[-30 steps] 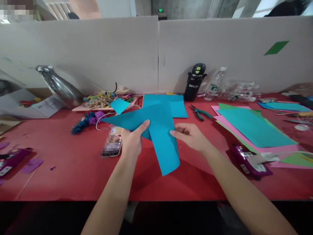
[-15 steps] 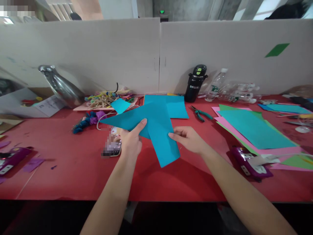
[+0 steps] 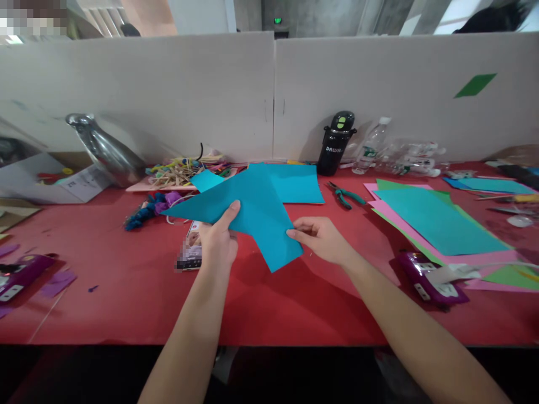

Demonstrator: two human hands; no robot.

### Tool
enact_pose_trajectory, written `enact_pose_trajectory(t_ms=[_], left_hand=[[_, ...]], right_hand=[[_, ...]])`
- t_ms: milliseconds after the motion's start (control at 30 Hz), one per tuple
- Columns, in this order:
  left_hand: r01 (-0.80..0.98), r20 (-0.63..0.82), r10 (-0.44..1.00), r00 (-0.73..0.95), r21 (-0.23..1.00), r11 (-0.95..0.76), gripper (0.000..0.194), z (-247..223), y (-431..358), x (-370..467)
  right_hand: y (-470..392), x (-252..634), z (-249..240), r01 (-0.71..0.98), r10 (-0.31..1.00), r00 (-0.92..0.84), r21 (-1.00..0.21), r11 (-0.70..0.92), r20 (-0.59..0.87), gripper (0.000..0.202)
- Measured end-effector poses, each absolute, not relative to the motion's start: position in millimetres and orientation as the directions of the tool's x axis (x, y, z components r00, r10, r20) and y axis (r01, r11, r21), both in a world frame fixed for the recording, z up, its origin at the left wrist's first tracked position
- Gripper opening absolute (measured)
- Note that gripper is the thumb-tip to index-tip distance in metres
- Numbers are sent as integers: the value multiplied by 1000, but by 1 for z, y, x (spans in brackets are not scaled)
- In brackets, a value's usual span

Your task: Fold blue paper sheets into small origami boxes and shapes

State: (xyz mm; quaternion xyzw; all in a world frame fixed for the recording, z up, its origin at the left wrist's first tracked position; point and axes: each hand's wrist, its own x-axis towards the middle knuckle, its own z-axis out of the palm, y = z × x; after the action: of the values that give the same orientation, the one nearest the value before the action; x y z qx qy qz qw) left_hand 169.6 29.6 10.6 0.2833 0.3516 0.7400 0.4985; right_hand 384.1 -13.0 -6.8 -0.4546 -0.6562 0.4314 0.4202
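Observation:
A folded sheet of blue paper (image 3: 256, 207) is held above the red table, one long point reaching left and a squared end hanging toward me. My left hand (image 3: 221, 235) grips its lower left edge, thumb on top and the other fingers underneath. My right hand (image 3: 318, 238) pinches the right edge between thumb and fingertips. Behind it lies another blue sheet (image 3: 298, 182), partly covered by the folded one. A small blue paper piece (image 3: 206, 180) rests farther left. Below my left hand a phone (image 3: 191, 247) lies partly hidden.
Pliers (image 3: 347, 196), a black bottle (image 3: 336, 143) and plastic bottles (image 3: 373, 146) stand or lie at the back. Right is a stack of coloured paper (image 3: 438, 221) beside a purple power strip (image 3: 432, 280). A metal jug (image 3: 107, 148) leans by a white box (image 3: 80, 182) at left.
The folded paper has shifted left and slightly away from me, its hanging end now higher. My left hand moved left with it; my right hand still pinches the right edge.

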Motion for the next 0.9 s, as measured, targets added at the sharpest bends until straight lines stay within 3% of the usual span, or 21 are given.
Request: enact_pose_trajectory(t_ms=[400,733,900], left_hand=[[-521,82,904,-421,793,-315,58,7,38,156],[-500,44,872,-487,805,-319,56,9,39,156],[-496,28,862,-507,808,-318,54,7,42,154]], right_hand=[[-11,384,-7,258,954,-224,-932,254,198,30],[-14,381,-6,203,987,-150,-975,88,58,35],[-10,386,-10,201,965,-225,-963,180,133,29]])
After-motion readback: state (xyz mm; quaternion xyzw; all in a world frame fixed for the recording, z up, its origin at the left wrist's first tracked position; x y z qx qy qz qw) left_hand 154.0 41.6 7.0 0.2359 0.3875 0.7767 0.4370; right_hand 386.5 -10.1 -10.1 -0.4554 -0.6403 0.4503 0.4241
